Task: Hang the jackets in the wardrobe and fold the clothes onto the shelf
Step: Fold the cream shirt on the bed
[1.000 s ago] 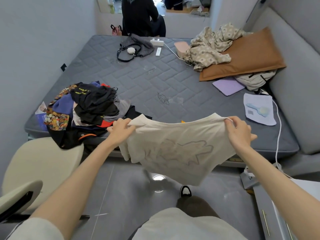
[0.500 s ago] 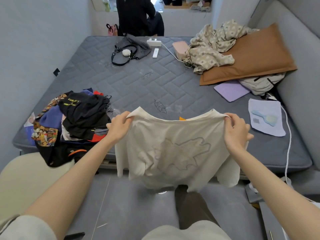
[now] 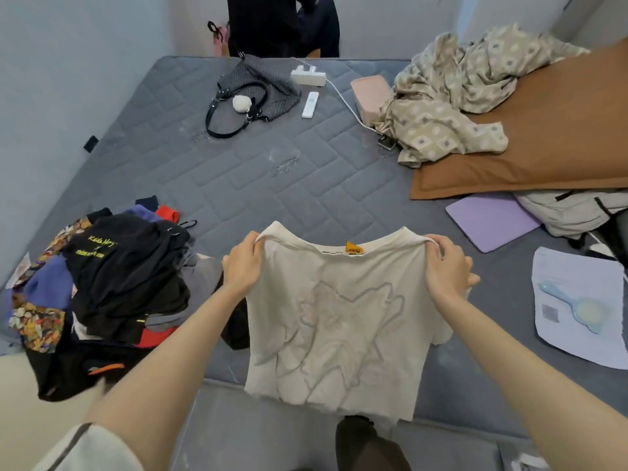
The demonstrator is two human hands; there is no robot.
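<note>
I hold a cream T-shirt (image 3: 339, 321) with a faint outline print up by its shoulders, over the near edge of the grey mattress (image 3: 306, 178). My left hand (image 3: 243, 263) grips the left shoulder and my right hand (image 3: 447, 266) grips the right shoulder. The collar with its yellow label faces away from me and the hem hangs past the mattress edge. A heap of dark and colourful clothes (image 3: 102, 287) lies on the mattress to the left of my left hand.
On the mattress lie a black handbag (image 3: 251, 93), a white power strip (image 3: 307, 76), a remote (image 3: 310, 104), a patterned beige blanket (image 3: 452, 96) on a brown pillow (image 3: 560, 137), a purple pad (image 3: 489, 220) and a cloth with a blue brush (image 3: 577, 307). A person in black stands beyond the far edge.
I have stepped closer to the bed and brought the T-shirt forward over the mattress edge. My hands have moved nearer together along the shoulders, and the collar label shows.
</note>
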